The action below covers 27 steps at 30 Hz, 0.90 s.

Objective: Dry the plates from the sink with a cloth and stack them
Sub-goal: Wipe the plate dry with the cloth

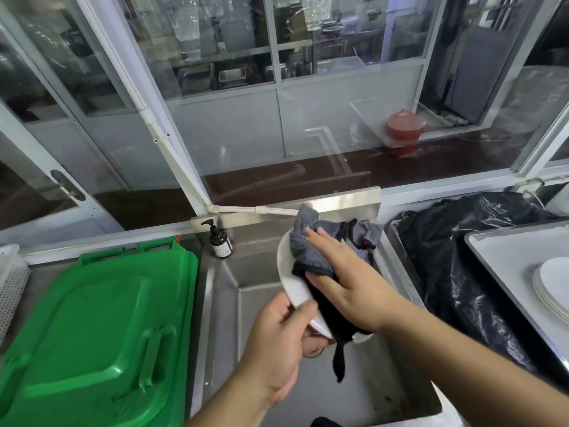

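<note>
Over the steel sink now, and the left hand has its grip clamped on the lower rim of a white plate, thumb curled over the edge, the plate tipped up on its side above the basin. The right hand lies flat against the plate's face, fingers straight, pressing a grey and black cloth onto it; a dark tail of cloth dangles down below both hands into the sink. What else sits in the basin is hidden behind the hands. Just beyond the left hand, on the sink's back corner, stands a brown pump bottle. Well out to the left of that grip, a green bin lid covers its bin. To the right of the pressing hand, a black plastic bag fills a container, and further right a pile of white plates rests on a pale surface. Glass partitions rise behind.
</note>
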Motion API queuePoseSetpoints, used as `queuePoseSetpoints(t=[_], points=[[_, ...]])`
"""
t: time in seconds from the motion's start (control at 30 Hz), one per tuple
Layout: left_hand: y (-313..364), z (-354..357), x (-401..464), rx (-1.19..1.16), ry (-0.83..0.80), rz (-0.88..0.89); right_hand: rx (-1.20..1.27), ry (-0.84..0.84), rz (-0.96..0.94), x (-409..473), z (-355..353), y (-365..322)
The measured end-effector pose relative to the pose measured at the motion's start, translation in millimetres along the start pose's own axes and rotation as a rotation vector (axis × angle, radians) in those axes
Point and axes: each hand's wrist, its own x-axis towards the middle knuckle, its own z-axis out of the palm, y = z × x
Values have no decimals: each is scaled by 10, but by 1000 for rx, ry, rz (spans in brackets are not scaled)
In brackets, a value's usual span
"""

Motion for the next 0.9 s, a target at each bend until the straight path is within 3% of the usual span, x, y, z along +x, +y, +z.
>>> queuePoseSetpoints(t=[0.2,0.37,0.53,0.67,0.8,0.9], points=[[-37,79,-13,-14,64,113,141,149,268,311,2,45],[-118,-12,19,15,67,148,228,263,323,231,179,-4],[-152,-59,68,99,109,175,439,269,381,-87,333,-196],[-140,-52,88,91,80,116,475,188,208,-334,352,-392],[-183,-30,71,54,-1,84,183,-32,36,-264,189,-341],[-213,-25,71,58,-38,82,5,-52,-61,-36,41,-262]])
